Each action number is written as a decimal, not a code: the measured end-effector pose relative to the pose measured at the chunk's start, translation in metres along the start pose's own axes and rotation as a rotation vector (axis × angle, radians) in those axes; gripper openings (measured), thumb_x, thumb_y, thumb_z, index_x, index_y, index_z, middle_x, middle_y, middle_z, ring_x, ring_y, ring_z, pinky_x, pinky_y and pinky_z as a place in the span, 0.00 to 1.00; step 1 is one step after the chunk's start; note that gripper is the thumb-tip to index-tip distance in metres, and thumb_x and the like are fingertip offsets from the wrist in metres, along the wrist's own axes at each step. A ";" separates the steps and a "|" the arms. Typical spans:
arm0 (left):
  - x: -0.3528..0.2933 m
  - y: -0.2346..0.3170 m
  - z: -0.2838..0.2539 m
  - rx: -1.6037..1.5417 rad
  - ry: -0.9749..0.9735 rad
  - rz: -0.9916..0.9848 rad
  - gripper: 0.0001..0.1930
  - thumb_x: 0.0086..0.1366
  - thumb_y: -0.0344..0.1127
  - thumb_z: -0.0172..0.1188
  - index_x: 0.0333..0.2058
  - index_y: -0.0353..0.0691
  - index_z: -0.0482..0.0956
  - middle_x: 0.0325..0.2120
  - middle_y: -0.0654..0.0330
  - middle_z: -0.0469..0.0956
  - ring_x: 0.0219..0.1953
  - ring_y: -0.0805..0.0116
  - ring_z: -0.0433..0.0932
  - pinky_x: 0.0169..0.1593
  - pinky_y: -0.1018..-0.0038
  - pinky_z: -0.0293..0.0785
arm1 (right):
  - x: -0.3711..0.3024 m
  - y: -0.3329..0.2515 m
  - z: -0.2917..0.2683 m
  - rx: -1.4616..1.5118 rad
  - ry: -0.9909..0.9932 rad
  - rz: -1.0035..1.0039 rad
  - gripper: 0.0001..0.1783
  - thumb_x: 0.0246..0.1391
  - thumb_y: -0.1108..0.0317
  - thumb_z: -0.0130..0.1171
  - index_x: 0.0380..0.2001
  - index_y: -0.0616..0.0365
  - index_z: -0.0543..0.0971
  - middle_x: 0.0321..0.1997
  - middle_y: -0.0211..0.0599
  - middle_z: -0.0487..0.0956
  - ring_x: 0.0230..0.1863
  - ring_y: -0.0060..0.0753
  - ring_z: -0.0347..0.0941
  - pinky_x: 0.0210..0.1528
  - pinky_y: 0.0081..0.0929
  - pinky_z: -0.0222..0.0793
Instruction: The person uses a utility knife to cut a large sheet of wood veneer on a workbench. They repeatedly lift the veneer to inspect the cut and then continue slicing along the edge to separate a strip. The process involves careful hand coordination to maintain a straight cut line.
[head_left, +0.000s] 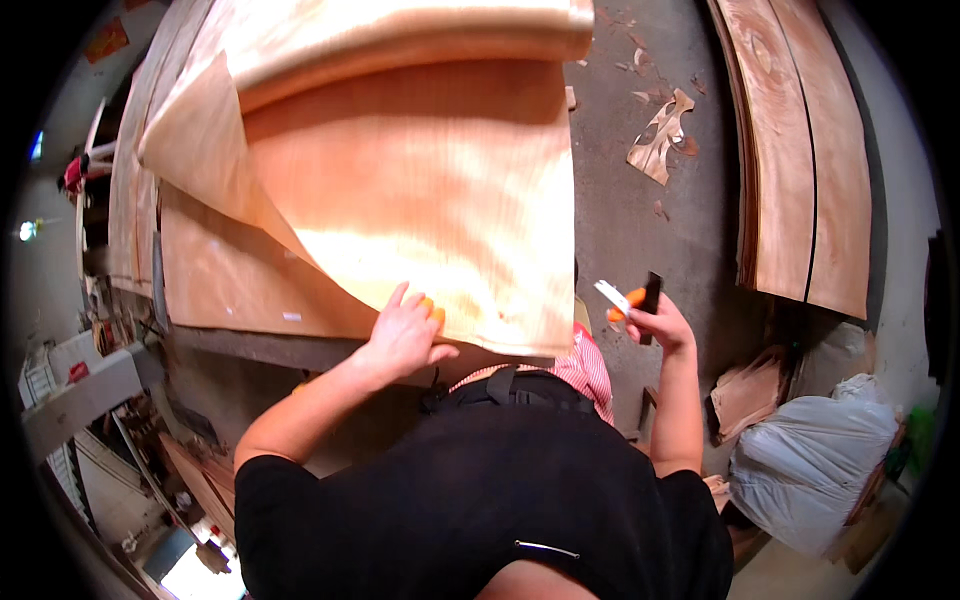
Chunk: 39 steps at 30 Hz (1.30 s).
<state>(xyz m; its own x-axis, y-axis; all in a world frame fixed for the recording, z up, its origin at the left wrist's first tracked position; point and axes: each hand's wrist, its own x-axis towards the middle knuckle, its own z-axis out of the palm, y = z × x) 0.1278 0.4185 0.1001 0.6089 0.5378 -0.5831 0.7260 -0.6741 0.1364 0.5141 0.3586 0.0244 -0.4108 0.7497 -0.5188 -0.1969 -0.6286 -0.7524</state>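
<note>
A large, thin sheet of pale wood veneer (pixel 420 180) lies before me, its far end rolled over and its left side lifted in a fold. My left hand (pixel 400 335) rests at its near edge with fingers apart, orange covers on some fingertips and the thumb stretched to the right. Under the fold another veneer sheet (pixel 240 270) shows. Off the sheet's right side, my right hand (pixel 662 322) is closed around a flat black tool (pixel 652 292). A slim white piece (pixel 611 295) sticks out beside its orange-covered fingers; its kind is unclear.
On the right stands a stack of long veneer sheets (pixel 800 150). A torn veneer scrap (pixel 662 140) and small chips lie on the grey floor (pixel 620 200). A bulging white bag (pixel 815 470) sits at lower right. A metal beam (pixel 85 400) crosses the left side.
</note>
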 end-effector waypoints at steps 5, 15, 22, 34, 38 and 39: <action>-0.022 0.028 0.119 -0.161 0.097 -0.187 0.41 0.50 0.58 0.57 0.55 0.34 0.60 0.58 0.46 0.55 0.63 0.56 0.47 0.63 0.54 0.41 | 0.051 0.004 0.057 -0.244 -0.317 0.115 0.15 0.51 0.63 0.54 0.36 0.64 0.77 0.15 0.25 0.71 0.17 0.13 0.64 0.20 0.13 0.58; 0.002 0.064 0.168 -0.492 0.503 -0.316 0.41 0.55 0.54 0.54 0.59 0.33 0.51 0.61 0.45 0.46 0.62 0.50 0.48 0.63 0.56 0.42 | 0.135 0.072 0.108 -0.485 -0.234 0.358 0.12 0.51 0.63 0.56 0.32 0.61 0.79 0.16 0.22 0.71 0.18 0.13 0.63 0.22 0.14 0.55; 0.033 0.092 0.167 -0.388 0.420 -0.259 0.46 0.50 0.59 0.56 0.60 0.37 0.50 0.61 0.50 0.46 0.65 0.56 0.41 0.63 0.53 0.37 | 0.134 0.088 0.109 -0.651 -0.161 0.357 0.10 0.47 0.65 0.58 0.29 0.60 0.79 0.18 0.30 0.76 0.21 0.23 0.70 0.25 0.22 0.64; 0.036 0.091 0.137 -0.315 0.420 -0.305 0.39 0.50 0.56 0.58 0.55 0.36 0.61 0.56 0.50 0.58 0.62 0.56 0.50 0.61 0.50 0.41 | 0.183 0.003 0.069 -0.726 -0.269 0.089 0.11 0.52 0.62 0.54 0.28 0.57 0.79 0.17 0.22 0.71 0.20 0.14 0.65 0.24 0.15 0.59; 0.084 0.047 0.135 -0.580 0.765 -0.293 0.35 0.52 0.53 0.57 0.53 0.35 0.63 0.54 0.49 0.60 0.61 0.54 0.52 0.61 0.51 0.42 | 0.205 0.024 0.083 -0.614 -0.049 0.167 0.12 0.51 0.61 0.55 0.26 0.58 0.80 0.17 0.26 0.74 0.18 0.16 0.65 0.22 0.17 0.59; 0.098 0.039 0.125 -0.567 0.841 -0.294 0.35 0.53 0.54 0.56 0.53 0.35 0.63 0.55 0.48 0.60 0.62 0.55 0.51 0.62 0.52 0.41 | 0.212 0.030 0.081 -0.644 -0.022 0.163 0.13 0.51 0.60 0.55 0.24 0.58 0.80 0.16 0.25 0.74 0.18 0.16 0.66 0.21 0.18 0.59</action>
<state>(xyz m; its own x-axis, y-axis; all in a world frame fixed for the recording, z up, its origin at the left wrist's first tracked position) 0.1760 0.3816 -0.0516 0.2530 0.9657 0.0591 0.7919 -0.2418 0.5607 0.3494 0.4821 -0.0751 -0.4094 0.6472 -0.6430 0.4374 -0.4793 -0.7609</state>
